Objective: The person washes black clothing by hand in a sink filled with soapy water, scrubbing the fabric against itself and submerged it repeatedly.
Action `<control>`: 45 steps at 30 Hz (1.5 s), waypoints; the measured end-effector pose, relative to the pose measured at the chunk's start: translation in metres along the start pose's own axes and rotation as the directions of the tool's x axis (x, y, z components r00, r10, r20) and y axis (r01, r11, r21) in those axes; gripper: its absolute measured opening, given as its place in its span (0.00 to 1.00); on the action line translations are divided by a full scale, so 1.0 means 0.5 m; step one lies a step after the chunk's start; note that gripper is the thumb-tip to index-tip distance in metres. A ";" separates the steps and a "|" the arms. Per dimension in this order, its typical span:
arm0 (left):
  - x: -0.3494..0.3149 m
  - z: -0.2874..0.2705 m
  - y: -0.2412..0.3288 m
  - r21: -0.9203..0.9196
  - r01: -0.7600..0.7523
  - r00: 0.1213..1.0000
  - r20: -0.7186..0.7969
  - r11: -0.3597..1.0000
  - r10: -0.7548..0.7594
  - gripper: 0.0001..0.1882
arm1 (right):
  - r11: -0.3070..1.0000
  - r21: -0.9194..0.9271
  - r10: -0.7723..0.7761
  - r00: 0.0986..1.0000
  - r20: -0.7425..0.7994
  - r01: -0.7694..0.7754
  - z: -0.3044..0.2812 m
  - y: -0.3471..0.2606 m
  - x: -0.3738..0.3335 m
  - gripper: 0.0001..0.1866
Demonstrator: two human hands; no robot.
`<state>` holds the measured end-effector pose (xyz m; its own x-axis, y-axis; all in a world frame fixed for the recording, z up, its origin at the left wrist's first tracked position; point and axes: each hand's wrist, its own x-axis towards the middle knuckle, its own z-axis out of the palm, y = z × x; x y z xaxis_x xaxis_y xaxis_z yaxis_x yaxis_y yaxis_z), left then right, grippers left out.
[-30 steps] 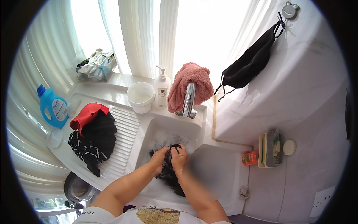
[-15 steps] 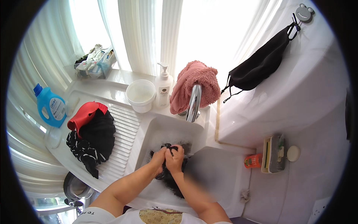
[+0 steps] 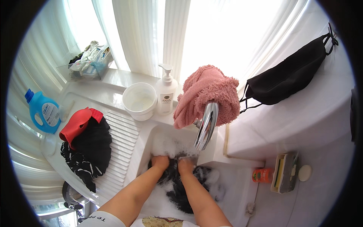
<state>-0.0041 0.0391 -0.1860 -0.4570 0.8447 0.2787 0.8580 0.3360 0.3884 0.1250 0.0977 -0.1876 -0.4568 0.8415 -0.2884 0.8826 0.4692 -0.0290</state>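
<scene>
Both my hands reach down into the foamy water of a white sink. A soaked black garment spreads through the suds between and under my forearms. My left hand dips in on the left side of the cloth, at the foam's edge. Close by, my right hand presses down on the garment's far part. The fingers of both hands are hidden under foam and cloth. Above them hangs the chrome faucet, its spout pointing toward my right hand, with a fluffy pink towel draped over its back.
On the ridged washboard at left lie black clothes and a red piece. Behind are a blue detergent bottle, white tub and pump bottle. A black mask hangs right, above a sponge holder.
My hands, earlier together squeezing the bunched black garment, have parted and sunk into the suds. The garment is spread wider, and foam has gathered at the sink's far side. The view has shifted slightly.
</scene>
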 end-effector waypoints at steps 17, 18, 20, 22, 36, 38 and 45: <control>0.084 -0.250 0.132 -0.410 0.769 0.503 0.861 -0.489 0.069 0.22 | 0.446 0.611 -0.271 0.749 -0.604 0.654 -0.279 -0.033 -0.187 0.12; 0.063 -0.228 0.124 -0.361 0.771 0.492 0.861 -0.524 0.131 0.22 | 0.475 0.594 -0.249 0.746 -0.617 0.649 -0.277 -0.046 -0.195 0.11; 0.009 -0.165 0.087 -0.266 0.764 0.479 0.844 -0.588 0.241 0.20 | 0.558 0.604 -0.044 0.747 -0.664 0.569 -0.259 -0.066 -0.186 0.08; 0.022 -0.274 0.185 -0.533 0.824 0.537 0.843 -0.192 -0.040 0.22 | 0.301 0.906 0.335 0.856 -0.393 0.298 -0.187 -0.014 -0.120 0.09; -0.024 -0.245 0.096 -0.328 0.817 0.429 0.895 -0.474 0.120 0.20 | 0.540 0.596 0.012 0.703 -0.711 0.594 -0.259 -0.136 -0.267 0.10; -0.034 -0.244 0.087 -0.277 0.807 0.402 0.904 -0.521 0.142 0.17 | 0.565 0.611 0.101 0.689 -0.718 0.554 -0.245 -0.139 -0.253 0.11; -0.013 -0.258 0.098 -0.240 0.795 0.453 0.846 -0.557 0.282 0.11 | 0.545 0.533 0.041 0.614 -0.788 0.647 -0.267 -0.140 -0.234 0.12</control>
<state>0.0106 -0.0038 -0.0556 0.2333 0.8298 -0.5069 -0.8974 0.3845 0.2163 0.1019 0.0018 -0.0241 -0.3318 0.7472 0.5758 0.2448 0.6577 -0.7124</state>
